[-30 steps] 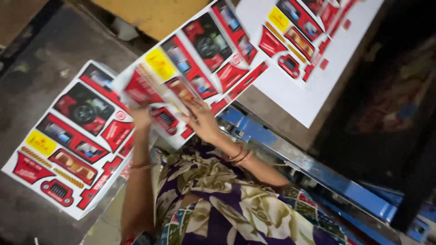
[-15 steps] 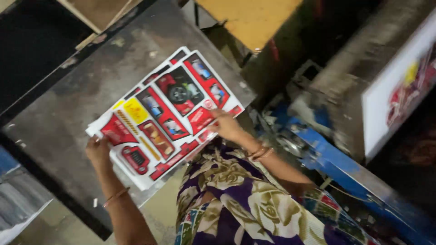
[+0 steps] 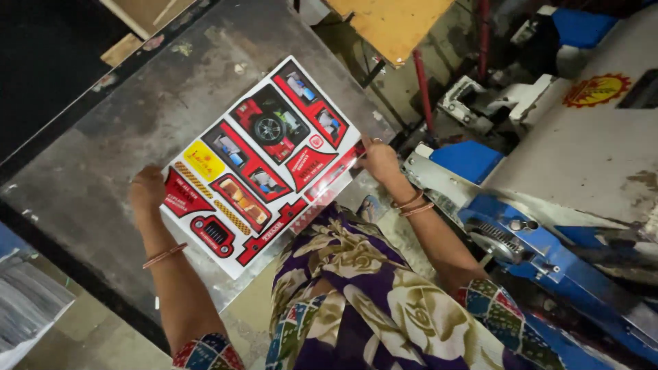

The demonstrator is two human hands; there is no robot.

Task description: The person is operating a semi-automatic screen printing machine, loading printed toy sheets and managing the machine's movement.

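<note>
A white printed sheet with red panels and small car pictures lies flat over the grey metal table. My left hand grips the sheet's left edge, fingers curled over it. My right hand pinches its right edge near the table's corner. Both wrists wear thin bangles. My lap, in purple flowered cloth, is just below the sheet.
A blue and white machine with a gear stands at the right, close to my right arm. A wooden board and a red pipe are at the top. A stack of grey sheets sits bottom left.
The sheet has travelled from the white printed pile by the machine over to the grey table, both hands staying on it. It now sits more squarely in front of me.
</note>
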